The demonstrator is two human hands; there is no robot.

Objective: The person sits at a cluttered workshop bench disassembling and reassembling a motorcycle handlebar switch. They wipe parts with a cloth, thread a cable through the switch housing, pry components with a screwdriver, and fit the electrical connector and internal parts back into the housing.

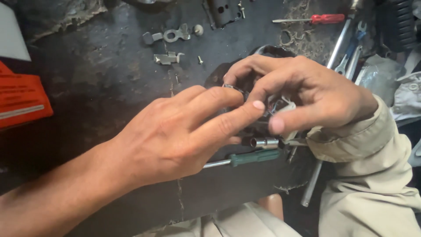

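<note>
My left hand (184,131) and my right hand (307,94) meet over a dark workbench (101,79). Together they grip a small white plastic connector with thin wires (283,106), pinched between the fingertips of both hands. A small metal ring-like piece (232,87) sits at my left fingertips. Most of the part is hidden by my fingers. Just under the hands lie a short metal socket piece (263,142) and a green-handled screwdriver (254,157).
A red-handled screwdriver (322,19), wrenches (351,52) and a long metal rod (312,186) lie at the right. Small metal brackets and screws (169,57) sit at the top middle. An orange box (19,98) is at the left edge.
</note>
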